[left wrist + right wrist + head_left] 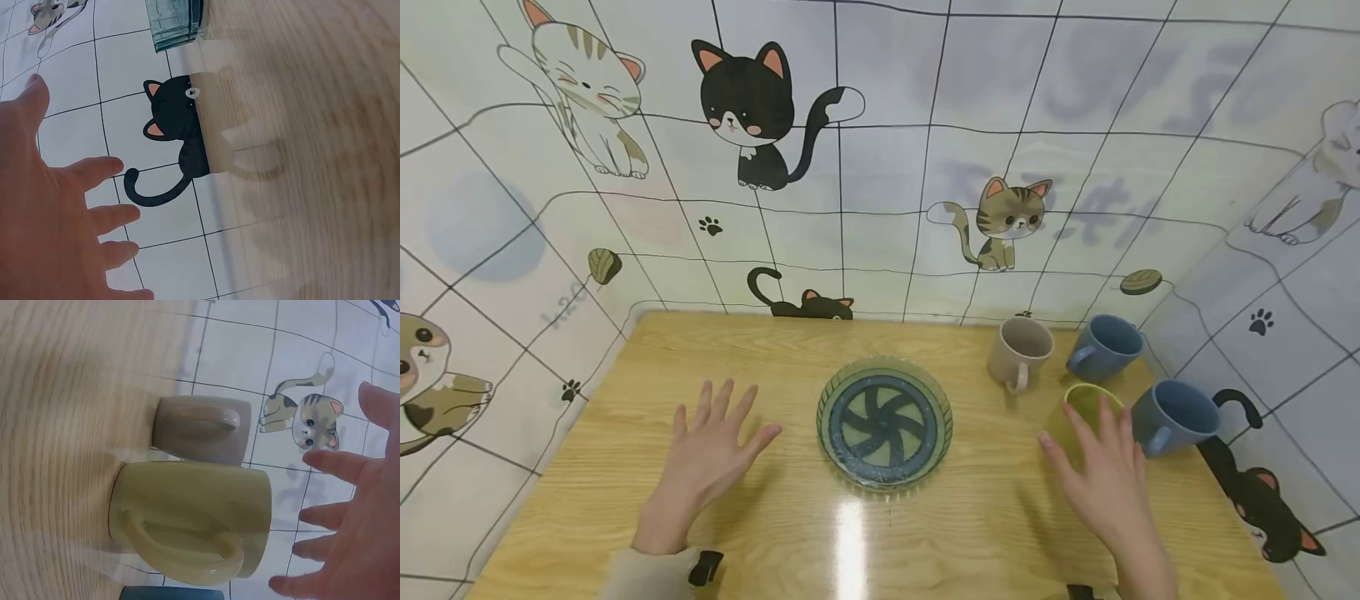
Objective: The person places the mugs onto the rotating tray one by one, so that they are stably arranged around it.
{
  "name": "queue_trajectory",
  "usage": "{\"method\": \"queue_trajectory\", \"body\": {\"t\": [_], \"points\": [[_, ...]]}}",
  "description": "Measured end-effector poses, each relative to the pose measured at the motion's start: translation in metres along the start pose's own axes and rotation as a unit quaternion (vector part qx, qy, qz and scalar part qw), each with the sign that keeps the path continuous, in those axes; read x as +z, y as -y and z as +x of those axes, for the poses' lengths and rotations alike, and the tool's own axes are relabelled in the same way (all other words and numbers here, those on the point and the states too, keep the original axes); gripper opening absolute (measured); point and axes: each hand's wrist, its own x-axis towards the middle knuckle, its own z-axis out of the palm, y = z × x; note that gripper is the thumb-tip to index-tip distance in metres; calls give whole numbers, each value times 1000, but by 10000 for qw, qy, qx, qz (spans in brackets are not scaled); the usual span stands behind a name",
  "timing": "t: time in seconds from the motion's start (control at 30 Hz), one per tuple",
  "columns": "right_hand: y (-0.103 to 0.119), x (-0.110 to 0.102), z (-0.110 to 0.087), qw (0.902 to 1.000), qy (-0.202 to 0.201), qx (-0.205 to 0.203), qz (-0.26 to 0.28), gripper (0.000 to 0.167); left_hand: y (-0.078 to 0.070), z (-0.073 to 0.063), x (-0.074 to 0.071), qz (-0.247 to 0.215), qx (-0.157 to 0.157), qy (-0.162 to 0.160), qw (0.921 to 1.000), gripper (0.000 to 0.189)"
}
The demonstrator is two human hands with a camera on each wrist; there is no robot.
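My left hand hovers over the left side of the table, fingers straight and spread, holding nothing. To its right sits a round green glass dish with a ribbed rim and a blue pinwheel pattern inside; a bit of its glass side shows at the top of the left wrist view. Above the yellow mug, my right hand has its fingers spread, partly covering that mug in the head view. In the right wrist view the fingers are apart from the mug, whose curved handle faces the camera.
Behind the yellow mug stands a grey-beige mug. Two blue mugs are close by, one at the back and one at the right edge. A tiled, cat-patterned sheet rises along the back and sides of the wooden table.
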Motion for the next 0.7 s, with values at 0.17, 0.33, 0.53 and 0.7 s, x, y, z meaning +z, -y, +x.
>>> {"method": "queue_trajectory", "body": {"t": [0.17, 0.33, 0.53, 0.7], "points": [[2, -3, -1, 9970, -255, -252, 690, 55, -1, 7, 5, -207, 2, 99, 9997, 80], [-2, -8, -6, 9913, -405, -287, 1218, 49, -5, 13, 7, -441, 89, 57, 9990, 77], [-14, -11, -9, 9891, -549, -122, 1361, 51, -15, 23, 19, -925, 34, 717, 9931, 81], [-23, -6, -13, 9861, -596, -98, 1549, 52, -20, 29, 28, -1342, -38, 946, 9864, 76]]}}
